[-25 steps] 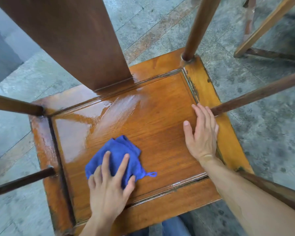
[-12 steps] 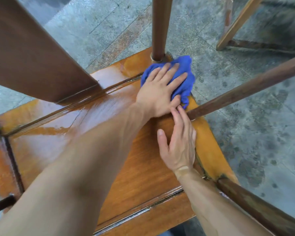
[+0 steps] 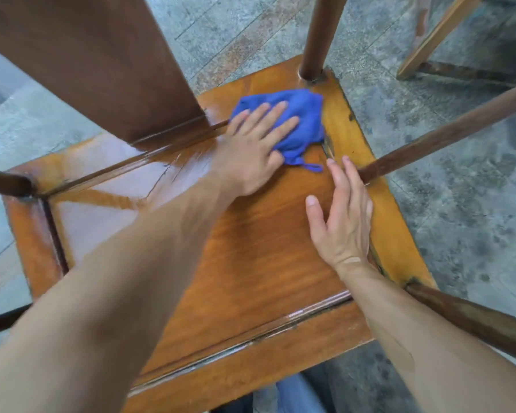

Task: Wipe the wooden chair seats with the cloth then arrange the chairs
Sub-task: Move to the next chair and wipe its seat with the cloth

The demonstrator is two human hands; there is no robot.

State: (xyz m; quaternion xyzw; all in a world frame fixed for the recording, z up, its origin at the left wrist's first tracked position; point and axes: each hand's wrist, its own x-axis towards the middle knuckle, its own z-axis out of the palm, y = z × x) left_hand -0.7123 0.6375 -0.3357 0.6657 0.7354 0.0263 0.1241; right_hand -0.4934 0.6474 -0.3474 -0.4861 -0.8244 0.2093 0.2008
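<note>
Much of the wooden chair seat is covered by the two bare forearms reaching across it, and the near left corner is lost under the blurred left arm. The left hand lies flat with fingers spread on one blue cloth, pressing it down on the far right part of the seat rather than closing around it; the cloth sits just in front of the round back post and beside the broad back splat, both cut off by the top edge. A small loop of the cloth pokes out near the right fingertips. The right hand rests open and flat on the seat's right side, holding nothing, its fingers touching the base of an arm rail that runs out of frame to the right. A second rail leaves the near right corner, and two more rods show at the left edge, partly cut off. Wet sheen covers the seat's far left. One other chair shows only as legs in the top right corner, on the stone floor. Blue trousers peek out below the seat.
</note>
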